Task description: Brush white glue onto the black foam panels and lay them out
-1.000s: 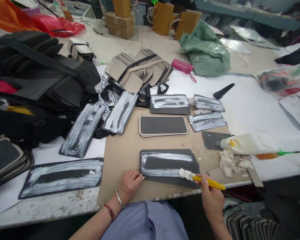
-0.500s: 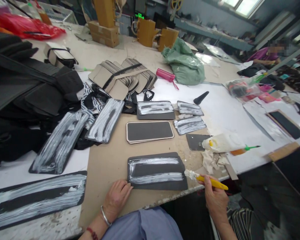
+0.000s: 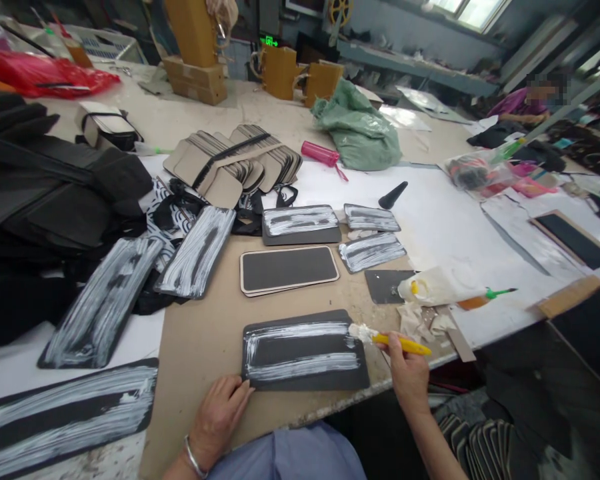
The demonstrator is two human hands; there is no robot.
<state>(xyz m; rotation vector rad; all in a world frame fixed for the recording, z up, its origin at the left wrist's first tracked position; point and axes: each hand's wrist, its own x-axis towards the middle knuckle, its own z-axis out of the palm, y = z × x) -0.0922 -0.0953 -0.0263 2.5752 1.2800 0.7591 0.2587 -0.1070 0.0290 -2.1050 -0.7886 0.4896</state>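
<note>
My right hand (image 3: 409,371) is closed round the yellow handle of a brush (image 3: 403,343). White paste coats its bristles, which touch the upper right part of a black rectangular panel (image 3: 300,348). White streaks run along the panel's top, left side and lower part, leaving the middle dark. My left hand (image 3: 224,408) lies on the brown board with fingers stretched out, the tips at the panel's lower left corner. Just beyond is a black panel with a beige border (image 3: 289,268), unstreaked on top.
White-streaked panels lie left (image 3: 105,303) and behind (image 3: 301,221). A plastic bottle (image 3: 437,285) rests on its side at right. Farther back are banded beige pieces (image 3: 235,160), a green bag (image 3: 363,130) and a pink cylinder (image 3: 320,153). Another person (image 3: 525,100) sits at far right.
My right hand has moved left, bringing the brush from the panel's right edge onto its upper right part. My left hand stays by the lower left corner. The view has shifted slightly.
</note>
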